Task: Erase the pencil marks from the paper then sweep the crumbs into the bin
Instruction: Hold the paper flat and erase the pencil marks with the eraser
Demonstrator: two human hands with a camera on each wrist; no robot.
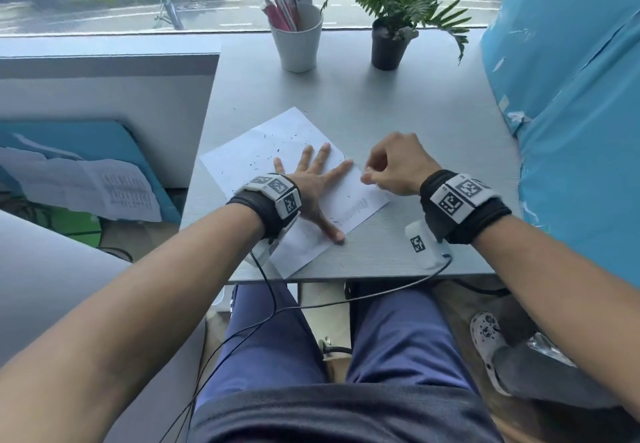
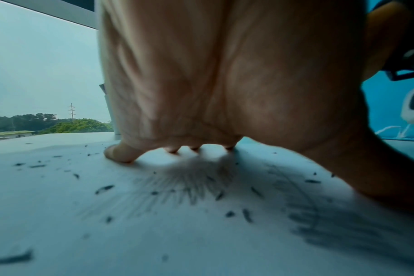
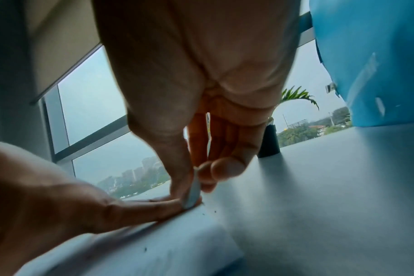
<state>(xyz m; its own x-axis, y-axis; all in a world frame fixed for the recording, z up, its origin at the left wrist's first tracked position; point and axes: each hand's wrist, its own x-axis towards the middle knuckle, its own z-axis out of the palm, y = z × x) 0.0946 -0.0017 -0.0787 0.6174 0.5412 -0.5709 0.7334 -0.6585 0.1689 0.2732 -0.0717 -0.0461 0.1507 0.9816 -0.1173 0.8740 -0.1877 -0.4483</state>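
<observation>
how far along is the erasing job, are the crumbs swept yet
Partly done. Dark crumbs scattered over the paper show rubbing has happened, yet grey pencil shading remains under the left hand, which presses the sheet flat. In hand: the right hand pinches a small eraser at the paper's edge. Left: finishing the marks, then sweeping; no bin is in view.

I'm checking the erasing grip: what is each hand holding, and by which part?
The right hand pinches a small eraser by its upper part, between thumb and fingertips. The left hand holds nothing; it presses flat on the paper.
</observation>
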